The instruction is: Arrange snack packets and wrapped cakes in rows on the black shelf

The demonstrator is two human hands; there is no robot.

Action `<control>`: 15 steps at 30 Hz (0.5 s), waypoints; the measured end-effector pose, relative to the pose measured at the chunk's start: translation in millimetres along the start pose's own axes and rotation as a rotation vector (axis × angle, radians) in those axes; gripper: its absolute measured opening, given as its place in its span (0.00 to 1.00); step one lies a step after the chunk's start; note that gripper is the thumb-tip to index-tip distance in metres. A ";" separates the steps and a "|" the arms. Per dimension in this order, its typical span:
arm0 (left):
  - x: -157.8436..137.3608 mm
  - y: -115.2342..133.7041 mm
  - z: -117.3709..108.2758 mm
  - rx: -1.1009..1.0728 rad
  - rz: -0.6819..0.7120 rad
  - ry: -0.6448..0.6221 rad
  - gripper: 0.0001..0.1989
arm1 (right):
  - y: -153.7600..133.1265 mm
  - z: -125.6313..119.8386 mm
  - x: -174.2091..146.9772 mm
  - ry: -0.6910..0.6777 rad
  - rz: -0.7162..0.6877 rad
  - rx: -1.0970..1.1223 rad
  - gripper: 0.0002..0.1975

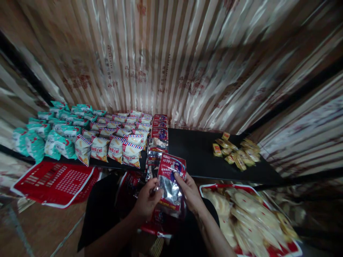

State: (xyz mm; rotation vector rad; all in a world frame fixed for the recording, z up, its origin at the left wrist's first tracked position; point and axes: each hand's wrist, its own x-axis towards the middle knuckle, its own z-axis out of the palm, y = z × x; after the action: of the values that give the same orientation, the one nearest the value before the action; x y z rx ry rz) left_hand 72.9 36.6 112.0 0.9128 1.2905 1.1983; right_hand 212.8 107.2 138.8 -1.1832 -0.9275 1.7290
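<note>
Between my two hands is a red snack packet (pixel 171 169) with a clear lower window, held upright over my lap. My left hand (pixel 147 200) pinches its left edge with thumb and fingers. On the other side, my right hand (pixel 190 192) grips the right edge, thumb across the front. Just beyond, a row of matching red packets (pixel 159 137) stands on the black shelf (pixel 190 151). More red packets (pixel 160 219) lie below my hands on my lap, partly hidden by my hands and arms.
White snack bags (pixel 115 148) and teal bags (pixel 64 141) stand in rows to the left. Small yellow packets (pixel 239 157) lie loosely at the right. Below the shelf are a red printed bag (pixel 57 182) and a red-lined container (pixel 241 186) of pale packaged food. Striped sheeting (pixel 160 64) hangs behind.
</note>
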 end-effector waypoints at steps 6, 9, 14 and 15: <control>26.6 4.5 -1.1 0.049 0.011 0.066 0.14 | -21.2 9.4 42.1 0.069 -0.082 0.028 0.24; 42.9 6.1 2.2 0.028 0.039 0.146 0.20 | -32.6 18.4 68.6 0.089 -0.153 -0.027 0.24; 70.0 10.6 5.5 0.001 0.018 0.320 0.24 | -43.7 30.3 115.3 0.035 -0.271 -0.256 0.23; 75.0 10.8 4.7 0.000 0.014 0.327 0.23 | -43.8 30.9 124.6 0.038 -0.299 -0.332 0.23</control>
State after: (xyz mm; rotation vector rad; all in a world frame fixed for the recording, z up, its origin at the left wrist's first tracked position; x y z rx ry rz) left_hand 68.3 112.2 107.5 0.7465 1.5438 1.3998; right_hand 166.0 234.3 144.1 -1.2077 -1.3316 1.3438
